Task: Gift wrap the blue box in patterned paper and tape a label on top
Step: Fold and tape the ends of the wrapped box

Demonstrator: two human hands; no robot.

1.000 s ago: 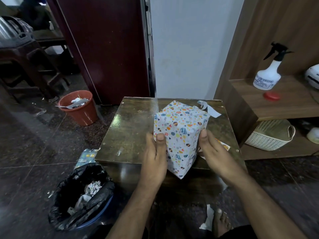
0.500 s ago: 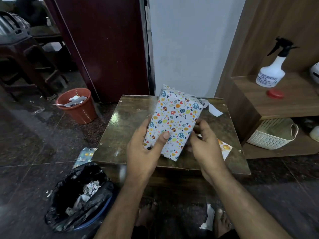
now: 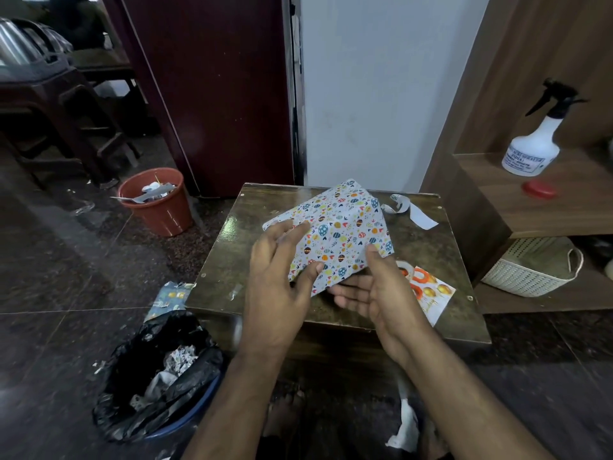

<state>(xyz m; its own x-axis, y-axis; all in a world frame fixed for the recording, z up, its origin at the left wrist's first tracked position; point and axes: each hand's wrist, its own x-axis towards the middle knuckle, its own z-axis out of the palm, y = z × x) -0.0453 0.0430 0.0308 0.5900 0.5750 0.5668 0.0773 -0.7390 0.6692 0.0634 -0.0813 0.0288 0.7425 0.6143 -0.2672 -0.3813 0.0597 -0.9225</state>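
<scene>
The box (image 3: 341, 227), fully covered in white paper with coloured balloons and hearts, is tilted above the small brown table (image 3: 265, 207). My left hand (image 3: 282, 277) holds its left near side, thumb on the front face and fingers spread over the upper edge. My right hand (image 3: 371, 293) cups it from below, palm up, thumb on the right near corner. A colourful label card (image 3: 434, 297) lies flat on the table just right of my right hand. A curled strip of white tape backing (image 3: 411, 212) lies at the table's far right.
A black-lined bin (image 3: 156, 376) with paper scraps stands at the table's near left. An orange bucket (image 3: 156, 204) sits on the floor further left. A wooden shelf on the right carries a spray bottle (image 3: 534, 144), a red lid (image 3: 539, 189) and a white basket (image 3: 530, 270).
The box went from standing upright between both hands to being turned and tilted onto its side. My right hand slid underneath it, palm up; my left hand shifted to the left face.
</scene>
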